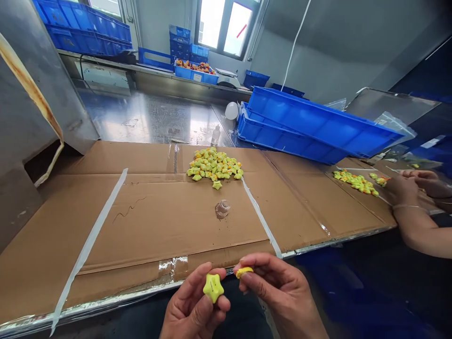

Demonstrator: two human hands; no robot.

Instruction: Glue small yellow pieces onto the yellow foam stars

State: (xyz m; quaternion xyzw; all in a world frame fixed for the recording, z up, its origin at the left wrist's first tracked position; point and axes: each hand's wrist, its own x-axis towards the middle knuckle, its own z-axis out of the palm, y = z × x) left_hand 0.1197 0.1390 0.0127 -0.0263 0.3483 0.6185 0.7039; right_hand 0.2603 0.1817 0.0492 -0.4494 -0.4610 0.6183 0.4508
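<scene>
Near the bottom of the head view, my left hand (197, 306) grips a yellow-green star-shaped piece (213, 287) between thumb and fingers, its flat face with a small dark mark turned toward me. Just to the right, my right hand (271, 292) pinches a small yellow piece (244, 272), seen edge-on. Both hands are held in front of the table's edge, and the two pieces are apart. Farther back on the cardboard lies a pile of similar yellow-green stars (215, 164), some with orange parts. A single star (216, 185) sits at its near side. Closer to me stands a small clear cup (222, 208).
Cardboard (155, 221) with white tape strips covers the table. Stacked blue crates (300, 127) stand at the back right, near a clear bottle (215, 135). At far right a co-worker's hands (406, 188) work beside another star pile (355, 182). A metal housing (52, 80) borders the left.
</scene>
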